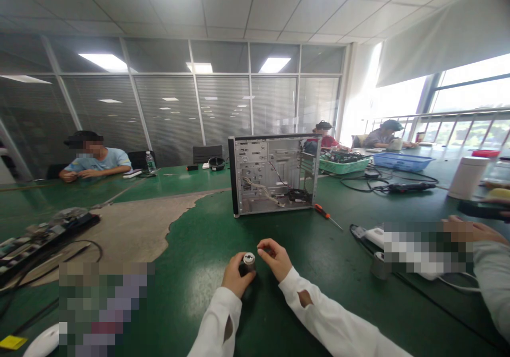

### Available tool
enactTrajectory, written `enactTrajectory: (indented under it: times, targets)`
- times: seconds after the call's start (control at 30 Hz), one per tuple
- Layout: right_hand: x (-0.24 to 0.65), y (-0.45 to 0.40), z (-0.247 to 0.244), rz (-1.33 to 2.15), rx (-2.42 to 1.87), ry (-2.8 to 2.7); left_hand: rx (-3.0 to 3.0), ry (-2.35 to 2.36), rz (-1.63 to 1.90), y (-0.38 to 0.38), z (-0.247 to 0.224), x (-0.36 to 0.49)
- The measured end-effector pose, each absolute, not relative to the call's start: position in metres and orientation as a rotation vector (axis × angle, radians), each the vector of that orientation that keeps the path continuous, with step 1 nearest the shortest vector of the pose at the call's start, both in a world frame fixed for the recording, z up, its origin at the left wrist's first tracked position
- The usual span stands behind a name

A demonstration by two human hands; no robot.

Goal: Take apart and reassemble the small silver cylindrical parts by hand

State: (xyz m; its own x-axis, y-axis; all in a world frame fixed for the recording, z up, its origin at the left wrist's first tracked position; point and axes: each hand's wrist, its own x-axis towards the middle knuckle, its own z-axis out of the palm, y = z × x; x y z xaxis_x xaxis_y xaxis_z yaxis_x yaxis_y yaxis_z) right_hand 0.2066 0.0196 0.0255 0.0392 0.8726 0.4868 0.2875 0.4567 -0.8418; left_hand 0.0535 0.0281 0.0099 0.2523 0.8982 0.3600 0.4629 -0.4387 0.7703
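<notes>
My left hand (236,273) is wrapped round a small silver metal cylinder (249,261), with its round end facing up and holes in that end. Close by on its right, my right hand (275,257) has thumb and forefinger pinched together. Whatever sits between those fingertips is too small to make out. Both hands are low over the green table (191,293). Beyond them an open computer case (274,179) stands upright, its loose cables and a black fan showing inside. A screwdriver (322,211) with an orange and black handle lies at the case's right corner.
A second metal cylinder (380,265) stands to the right near a white power strip (414,253) and cables. A person's hand (466,229) reaches in at far right. Green basket (345,166) and blue basket (402,161) lie behind. Circuit boards (43,237) lie left; other people sit around.
</notes>
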Motion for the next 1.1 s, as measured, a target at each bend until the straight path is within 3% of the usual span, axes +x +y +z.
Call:
enactTrajectory:
  times: [0.47, 1.1]
  targets:
    - [0.227, 0.033, 0.003, 0.381, -1.304, -1.94, 1.842, 1.543, 1.293, 0.038, 0.002, 0.047]
    - [0.244, 0.037, -0.002, 0.166, -1.456, -2.067, 1.277, 1.293, 1.458, 0.042, 0.008, 0.044]
